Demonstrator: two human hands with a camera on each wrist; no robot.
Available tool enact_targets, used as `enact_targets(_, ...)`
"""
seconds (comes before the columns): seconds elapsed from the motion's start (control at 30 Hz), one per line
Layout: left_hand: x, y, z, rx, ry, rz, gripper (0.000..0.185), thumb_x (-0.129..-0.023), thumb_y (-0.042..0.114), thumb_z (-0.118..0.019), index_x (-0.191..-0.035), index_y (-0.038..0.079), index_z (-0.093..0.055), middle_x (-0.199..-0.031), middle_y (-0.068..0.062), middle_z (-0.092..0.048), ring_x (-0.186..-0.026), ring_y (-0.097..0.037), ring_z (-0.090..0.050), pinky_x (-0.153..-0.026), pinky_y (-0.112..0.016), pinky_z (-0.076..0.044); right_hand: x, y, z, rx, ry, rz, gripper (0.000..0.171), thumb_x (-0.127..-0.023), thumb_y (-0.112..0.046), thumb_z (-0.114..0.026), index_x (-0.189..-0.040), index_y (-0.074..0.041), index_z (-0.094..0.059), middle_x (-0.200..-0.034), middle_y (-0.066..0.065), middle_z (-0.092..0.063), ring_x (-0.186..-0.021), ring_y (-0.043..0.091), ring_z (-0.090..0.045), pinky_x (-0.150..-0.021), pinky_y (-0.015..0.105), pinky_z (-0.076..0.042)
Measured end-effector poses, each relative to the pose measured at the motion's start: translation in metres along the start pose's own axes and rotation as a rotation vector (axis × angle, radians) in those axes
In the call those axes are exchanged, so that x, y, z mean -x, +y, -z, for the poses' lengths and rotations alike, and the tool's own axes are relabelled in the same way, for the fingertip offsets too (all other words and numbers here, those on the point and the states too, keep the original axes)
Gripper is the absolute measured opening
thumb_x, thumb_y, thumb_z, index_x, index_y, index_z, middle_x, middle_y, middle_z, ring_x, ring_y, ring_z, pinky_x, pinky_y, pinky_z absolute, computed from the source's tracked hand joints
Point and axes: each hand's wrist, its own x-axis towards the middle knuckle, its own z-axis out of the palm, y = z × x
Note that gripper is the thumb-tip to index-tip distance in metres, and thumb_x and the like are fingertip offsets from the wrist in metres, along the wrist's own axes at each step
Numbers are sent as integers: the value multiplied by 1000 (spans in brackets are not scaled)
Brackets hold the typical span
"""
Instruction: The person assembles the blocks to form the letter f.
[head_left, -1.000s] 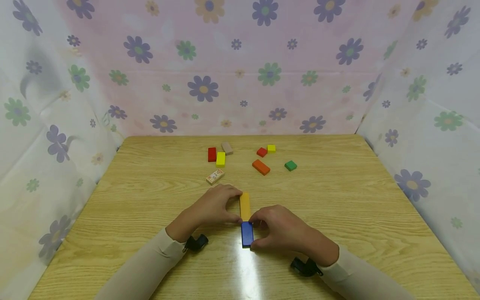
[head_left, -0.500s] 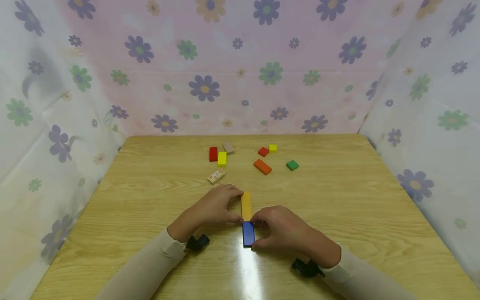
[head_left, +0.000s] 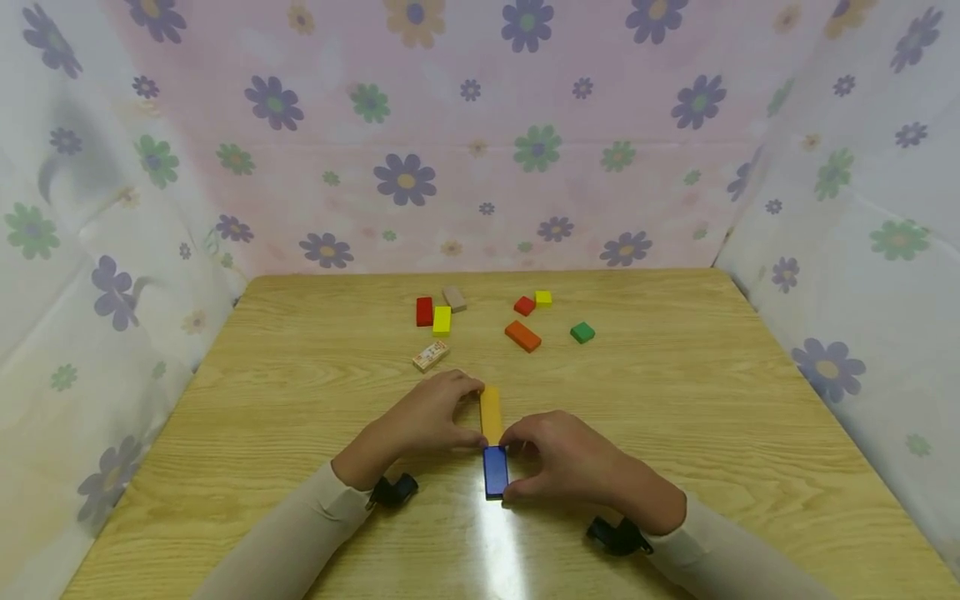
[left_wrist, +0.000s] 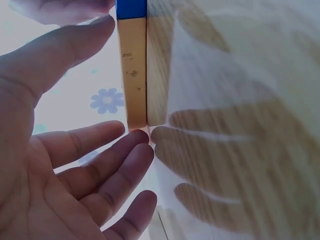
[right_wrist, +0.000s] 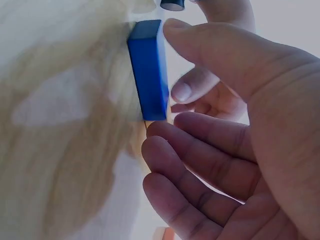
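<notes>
Two wooden domino-like blocks lie end to end on the table, a yellow-orange block (head_left: 491,414) farther off and a blue block (head_left: 495,472) nearer. My left hand (head_left: 431,414) holds the orange block lengthwise from its left side, fingertips at the far end and thumb by the joint. Small dark marks show on that block's side (left_wrist: 133,75) in the left wrist view. From the right, my right hand (head_left: 562,457) spans the blue block, its thumb at the near end and its index finger at the joint. The right wrist view shows the blue block's side (right_wrist: 148,75) close to the thumb.
Behind the hands lie a patterned block (head_left: 431,356), a red block (head_left: 424,312), a yellow block (head_left: 442,321) and a plain wood block (head_left: 453,298). Farther right are an orange-red block (head_left: 522,336), a green block (head_left: 582,332), a small red block (head_left: 524,306) and a small yellow block (head_left: 543,299).
The head view shifts slightly. Both hands and the two blocks keep their places on the table.
</notes>
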Motion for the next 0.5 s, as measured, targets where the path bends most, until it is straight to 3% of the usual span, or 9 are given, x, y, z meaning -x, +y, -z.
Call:
enact_targets(0.27,-1,1,-1,-15,13,2,77,-79,47,-89,-141,10,-62,-135,-5,-63,-124,-23,-58,-109,-44,-47,-5,13,19,14,90,-15,51,-82,-50,-86,-119,-17,-74,-105,-10,-74,-91,5,-67,-78,27,-57)
enact_targets(0.5,-2,1,-1,-10,-10,27,77,-79,47,-89,-141,11,-62,-129,-3,-63,-116,-19,-58,-105,-41,-49,-14,28,44,-18,220,-19,50,-85,-49,-83,-120,-15,-74,-110,-1,-76,-94,11,-70,-84,37,-60)
